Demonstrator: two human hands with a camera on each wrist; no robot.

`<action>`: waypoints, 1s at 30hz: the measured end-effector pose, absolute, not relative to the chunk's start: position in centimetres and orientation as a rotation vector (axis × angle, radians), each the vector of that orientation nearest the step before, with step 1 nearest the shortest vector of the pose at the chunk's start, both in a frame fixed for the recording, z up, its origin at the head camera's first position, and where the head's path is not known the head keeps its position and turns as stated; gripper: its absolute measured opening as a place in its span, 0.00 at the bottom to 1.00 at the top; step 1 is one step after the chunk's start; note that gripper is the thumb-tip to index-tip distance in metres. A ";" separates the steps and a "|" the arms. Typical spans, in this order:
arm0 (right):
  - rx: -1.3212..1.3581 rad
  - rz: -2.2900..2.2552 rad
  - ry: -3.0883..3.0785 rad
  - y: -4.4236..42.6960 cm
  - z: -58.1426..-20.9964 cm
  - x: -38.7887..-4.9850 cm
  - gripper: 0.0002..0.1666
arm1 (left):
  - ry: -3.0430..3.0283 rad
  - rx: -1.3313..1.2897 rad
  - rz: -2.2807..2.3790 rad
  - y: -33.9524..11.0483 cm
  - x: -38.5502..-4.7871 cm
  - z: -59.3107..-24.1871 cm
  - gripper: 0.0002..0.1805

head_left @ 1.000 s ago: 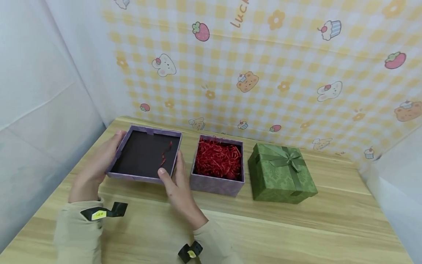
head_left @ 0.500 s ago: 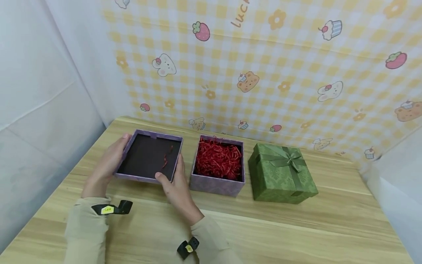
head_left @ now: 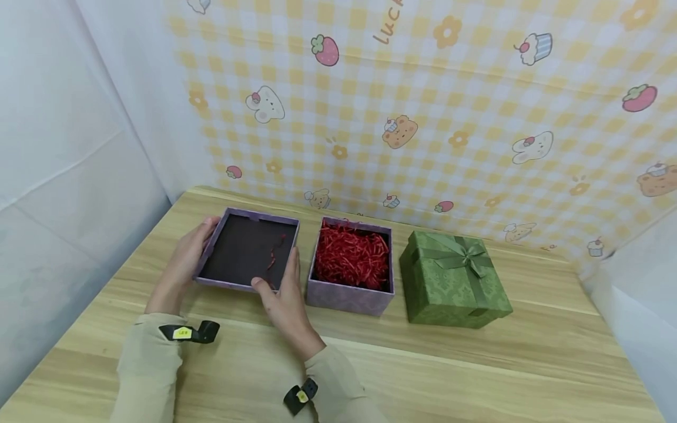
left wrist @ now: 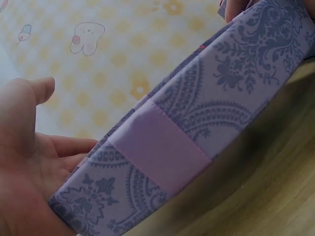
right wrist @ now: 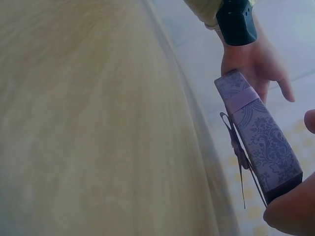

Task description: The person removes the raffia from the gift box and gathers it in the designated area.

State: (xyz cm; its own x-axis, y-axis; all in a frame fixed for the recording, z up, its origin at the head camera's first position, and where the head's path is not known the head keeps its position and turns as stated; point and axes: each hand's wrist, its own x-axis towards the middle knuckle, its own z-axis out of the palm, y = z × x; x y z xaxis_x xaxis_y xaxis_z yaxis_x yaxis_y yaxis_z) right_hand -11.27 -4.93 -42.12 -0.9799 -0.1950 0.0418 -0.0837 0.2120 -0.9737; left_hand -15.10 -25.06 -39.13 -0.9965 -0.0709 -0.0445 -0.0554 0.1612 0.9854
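A cotton-like, yellow-checked cloth [head_left: 349,94] hung across the upper part of the head view, printed with strawberries, cupcakes and bears; "luc" and part of another letter ran off its top edge. Below spread a wood-grained table [head_left: 423,376]. At right of centre stood a green box [head_left: 444,305], square, leaf-patterned, topped by a green bow [head_left: 468,257]. Left of it, mid-frame, a purple box [head_left: 346,298] brimmed with crinkled red shredded paper [head_left: 351,258], standing between the green box and the lid [head_left: 240,247]. That shallow purple lid was left of centre, hollow black side up, damask-printed outside and banded with lilac ribbon [left wrist: 160,150]. The left hand [head_left: 185,252] supported its left side, fingers fairly straight and thumb held away; the right hand [head_left: 285,299] gripped the front right corner, thumb over the rim, covering that corner. Beneath the lid hung a thin bow [right wrist: 238,150]. Smaller were the black left strap [head_left: 206,332], its yellow label [head_left: 182,333] too small to read, and a red paper strand [head_left: 272,257] inside the lid.
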 end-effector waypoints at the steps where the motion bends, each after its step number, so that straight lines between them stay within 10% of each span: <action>1: -0.272 -1.899 2.370 -4.9 -42.1 -11.3 0.54 | -2.386 0.132 -2.020 -25.1 -15.1 -39.2 0.41; 30: -0.219 -1.751 2.403 -5.0 -43.7 -11.6 0.56 | -2.186 0.271 -2.379 -25.3 -15.5 -41.6 0.46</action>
State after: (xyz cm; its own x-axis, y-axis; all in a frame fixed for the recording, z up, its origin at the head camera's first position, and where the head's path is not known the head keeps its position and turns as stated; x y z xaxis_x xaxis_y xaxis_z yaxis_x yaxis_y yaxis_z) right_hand -11.57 -5.01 -43.73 -0.9765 -0.2114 -0.0431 -0.0237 0.3037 -0.9525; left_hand -15.48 -25.33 -41.63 -0.9810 -0.0389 -0.1900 -0.1861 -0.0880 0.9786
